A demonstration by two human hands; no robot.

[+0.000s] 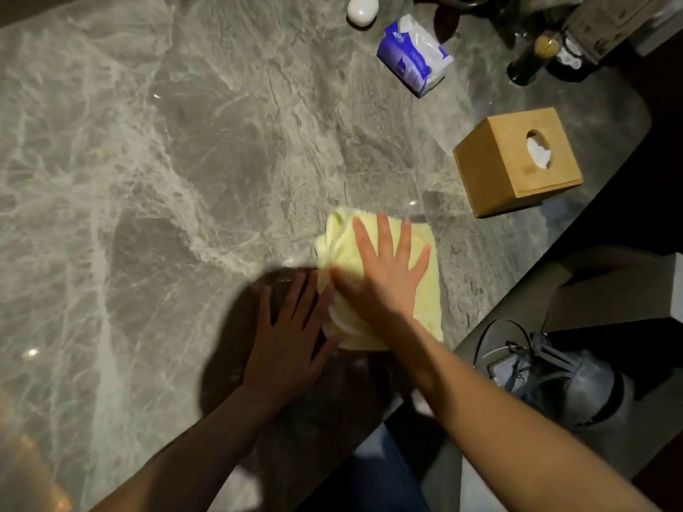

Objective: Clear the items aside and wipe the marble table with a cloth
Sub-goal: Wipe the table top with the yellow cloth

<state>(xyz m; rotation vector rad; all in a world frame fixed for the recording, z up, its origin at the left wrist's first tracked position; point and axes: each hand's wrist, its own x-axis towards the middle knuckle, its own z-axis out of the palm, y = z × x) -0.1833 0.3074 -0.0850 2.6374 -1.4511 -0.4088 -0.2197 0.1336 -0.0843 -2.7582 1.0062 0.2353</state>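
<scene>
The cloth (342, 242), pale yellow and folded into a thick pad, lies flat on the bench (166, 179) near its right edge, close to the person. It is judged to be soft, light and limp: it would bunch or unfold if dragged by a corner, and its layers can be seen fanning out along the left side. It is best worked from above with a flat palm, so that the pad is pressed down evenly and slid as one piece. The polished marble is likely to let it glide easily.

The right hand (384, 279) is laid flat on top of the cloth, fingers straight and spread wide, pointing to the far side, with the forearm reaching in from the near right. The left hand (288, 338) is set palm down on the bare marble just left of the cloth, fingers straight and slightly apart. Its fingertips appear to touch the fanned edge, though contact cannot be made out for certain. Nothing is pinched or gripped by either hand.

A wooden tissue box (513, 164) stands farther off to the right, apart from the cloth. Beyond it, a blue tissue pack (414, 57), a white oval thing (362, 9) and dark bottles (532, 57) are gathered at the far right.
</scene>
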